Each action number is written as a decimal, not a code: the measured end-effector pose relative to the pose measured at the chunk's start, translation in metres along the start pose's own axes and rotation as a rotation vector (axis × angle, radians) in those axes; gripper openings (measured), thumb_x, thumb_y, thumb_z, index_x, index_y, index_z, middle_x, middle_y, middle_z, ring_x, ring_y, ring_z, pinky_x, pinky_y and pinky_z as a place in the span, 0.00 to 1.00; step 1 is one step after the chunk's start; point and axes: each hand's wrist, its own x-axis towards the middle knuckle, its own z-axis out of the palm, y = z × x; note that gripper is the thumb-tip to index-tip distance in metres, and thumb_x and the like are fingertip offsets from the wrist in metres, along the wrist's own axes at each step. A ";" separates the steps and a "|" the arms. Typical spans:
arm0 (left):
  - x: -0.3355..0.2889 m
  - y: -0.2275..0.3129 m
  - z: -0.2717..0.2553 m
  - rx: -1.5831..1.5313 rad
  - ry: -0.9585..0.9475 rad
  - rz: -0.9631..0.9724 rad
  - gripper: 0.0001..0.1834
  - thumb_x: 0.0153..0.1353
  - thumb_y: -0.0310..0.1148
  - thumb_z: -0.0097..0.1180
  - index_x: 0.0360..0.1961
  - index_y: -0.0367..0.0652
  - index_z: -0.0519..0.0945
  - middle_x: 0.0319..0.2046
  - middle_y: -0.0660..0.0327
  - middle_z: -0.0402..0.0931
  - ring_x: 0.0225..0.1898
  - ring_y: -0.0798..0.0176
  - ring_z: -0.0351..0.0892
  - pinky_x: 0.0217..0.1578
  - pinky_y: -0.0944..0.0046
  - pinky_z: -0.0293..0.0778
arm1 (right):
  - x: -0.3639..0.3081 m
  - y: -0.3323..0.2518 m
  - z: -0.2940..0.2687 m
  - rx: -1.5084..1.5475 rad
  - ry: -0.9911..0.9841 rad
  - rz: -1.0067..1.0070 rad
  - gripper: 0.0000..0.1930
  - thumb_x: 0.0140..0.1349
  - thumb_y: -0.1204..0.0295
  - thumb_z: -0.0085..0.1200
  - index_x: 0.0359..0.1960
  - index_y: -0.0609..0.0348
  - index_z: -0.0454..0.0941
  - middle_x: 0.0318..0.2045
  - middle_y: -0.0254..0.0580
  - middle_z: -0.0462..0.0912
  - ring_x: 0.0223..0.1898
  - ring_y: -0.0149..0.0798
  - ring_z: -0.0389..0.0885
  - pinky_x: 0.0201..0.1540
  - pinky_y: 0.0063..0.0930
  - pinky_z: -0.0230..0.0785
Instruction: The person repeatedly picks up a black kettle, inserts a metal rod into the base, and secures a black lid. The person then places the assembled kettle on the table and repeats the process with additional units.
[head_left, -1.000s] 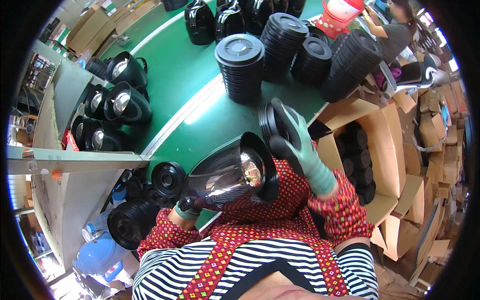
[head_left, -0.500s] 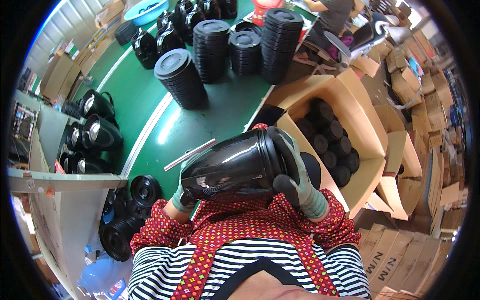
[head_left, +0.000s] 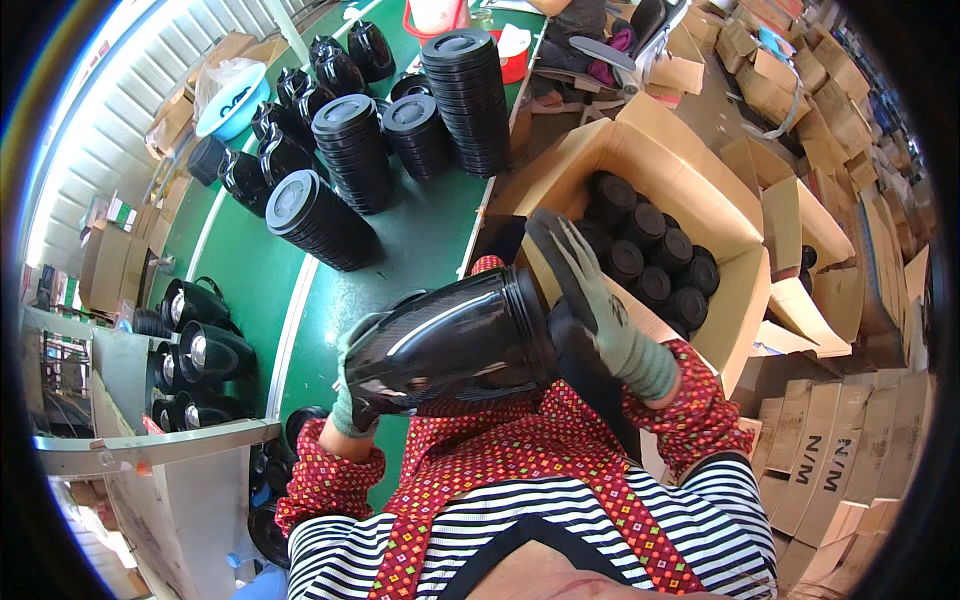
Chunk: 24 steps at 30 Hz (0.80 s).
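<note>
A glossy black tapered container with a ridged rim lies on its side in front of my apron. My left hand, in a grey-green glove with dark palm, holds its narrow end; part of the fingers is hidden behind it. At the wide end, my gloved right hand has its fingers stretched out, the palm side facing the rim. Whether that palm touches the container I cannot tell. Just beyond, on the green table, stands a stack of black round lids.
More lid stacks and glossy black containers stand farther back, near a blue basin. An open carton at right holds several black cylindrical pieces. Black containers with silvery insides lie at left. Flat cartons lean at lower right.
My right hand's fingers have straightened and come away from around the rim. The container has shifted slightly left and down. A silvery bar beside my left hand no longer shows. The view has turned.
</note>
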 end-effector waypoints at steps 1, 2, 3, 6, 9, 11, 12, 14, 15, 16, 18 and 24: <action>-0.010 -0.011 0.005 0.100 -0.073 0.074 0.43 0.47 0.41 0.83 0.64 0.37 0.78 0.59 0.51 0.81 0.58 0.49 0.82 0.65 0.48 0.74 | 0.003 -0.006 0.009 0.098 0.005 -0.144 0.36 0.78 0.50 0.45 0.77 0.65 0.59 0.76 0.61 0.60 0.78 0.53 0.57 0.77 0.39 0.51; -0.004 -0.002 0.008 -0.073 -0.067 0.020 0.44 0.46 0.39 0.84 0.64 0.36 0.77 0.59 0.51 0.81 0.60 0.50 0.81 0.65 0.48 0.75 | 0.006 -0.003 0.015 0.267 0.026 -0.066 0.38 0.77 0.47 0.45 0.76 0.65 0.60 0.75 0.60 0.63 0.76 0.53 0.61 0.76 0.41 0.53; 0.001 0.010 0.009 -0.245 -0.049 -0.033 0.45 0.46 0.38 0.84 0.65 0.35 0.76 0.60 0.51 0.81 0.61 0.51 0.81 0.64 0.48 0.76 | 0.009 -0.002 0.022 0.449 0.058 0.008 0.39 0.76 0.44 0.46 0.76 0.65 0.62 0.73 0.60 0.66 0.74 0.52 0.65 0.75 0.43 0.56; 0.032 0.091 -0.004 0.297 -0.060 0.357 0.38 0.46 0.37 0.84 0.56 0.33 0.80 0.57 0.42 0.81 0.54 0.46 0.85 0.55 0.52 0.82 | 0.007 0.013 0.028 1.341 0.016 0.902 0.43 0.73 0.37 0.46 0.73 0.64 0.67 0.67 0.56 0.76 0.66 0.48 0.77 0.71 0.46 0.67; 0.042 0.121 0.003 0.394 -0.078 0.519 0.18 0.51 0.32 0.76 0.42 0.36 0.87 0.54 0.33 0.81 0.45 0.39 0.89 0.47 0.53 0.85 | -0.013 0.031 0.018 1.182 -0.213 0.610 0.45 0.72 0.31 0.41 0.71 0.60 0.70 0.63 0.51 0.80 0.58 0.41 0.83 0.64 0.40 0.75; 0.039 0.108 0.004 -0.293 0.036 -0.067 0.23 0.53 0.32 0.77 0.49 0.35 0.84 0.55 0.43 0.83 0.49 0.46 0.88 0.54 0.52 0.83 | -0.012 0.021 0.015 1.374 -0.243 0.493 0.46 0.73 0.31 0.38 0.74 0.61 0.62 0.67 0.52 0.75 0.62 0.42 0.78 0.68 0.40 0.69; 0.026 0.084 0.007 -0.478 0.004 -0.085 0.25 0.57 0.32 0.74 0.54 0.35 0.81 0.58 0.46 0.81 0.52 0.50 0.87 0.57 0.52 0.82 | -0.012 -0.005 0.018 0.958 -0.085 0.214 0.47 0.74 0.32 0.35 0.77 0.63 0.55 0.70 0.53 0.72 0.66 0.44 0.75 0.72 0.41 0.63; 0.025 0.067 0.010 -0.260 -0.142 0.103 0.35 0.46 0.33 0.83 0.55 0.33 0.81 0.53 0.50 0.84 0.51 0.55 0.87 0.56 0.54 0.84 | -0.012 -0.026 0.022 0.587 0.169 0.019 0.46 0.77 0.36 0.34 0.79 0.64 0.52 0.72 0.53 0.70 0.70 0.45 0.72 0.75 0.40 0.59; 0.029 0.079 0.014 -0.425 -0.060 -0.092 0.35 0.46 0.34 0.83 0.55 0.32 0.81 0.54 0.51 0.84 0.51 0.55 0.87 0.56 0.55 0.83 | -0.012 -0.019 0.026 0.565 0.212 -0.016 0.43 0.78 0.38 0.35 0.78 0.64 0.55 0.71 0.52 0.71 0.70 0.45 0.73 0.75 0.39 0.60; 0.031 0.095 0.016 -0.587 0.023 -0.290 0.36 0.47 0.35 0.83 0.55 0.31 0.81 0.54 0.51 0.83 0.51 0.56 0.87 0.55 0.56 0.83 | -0.012 -0.012 0.030 0.544 0.252 -0.048 0.40 0.79 0.41 0.36 0.77 0.64 0.58 0.71 0.51 0.73 0.70 0.44 0.73 0.74 0.38 0.61; 0.059 0.141 0.002 0.522 -0.122 0.498 0.27 0.49 0.36 0.79 0.47 0.31 0.84 0.59 0.39 0.78 0.49 0.48 0.88 0.53 0.59 0.83 | -0.018 -0.006 0.022 1.208 0.149 0.656 0.38 0.79 0.41 0.38 0.75 0.63 0.63 0.69 0.49 0.76 0.67 0.42 0.76 0.73 0.37 0.64; 0.035 0.080 0.020 -0.510 -0.159 0.008 0.29 0.53 0.36 0.77 0.55 0.34 0.84 0.59 0.47 0.82 0.56 0.51 0.85 0.61 0.55 0.79 | -0.017 -0.034 0.014 0.789 0.121 0.201 0.46 0.72 0.36 0.49 0.78 0.60 0.57 0.75 0.50 0.64 0.72 0.42 0.69 0.75 0.40 0.60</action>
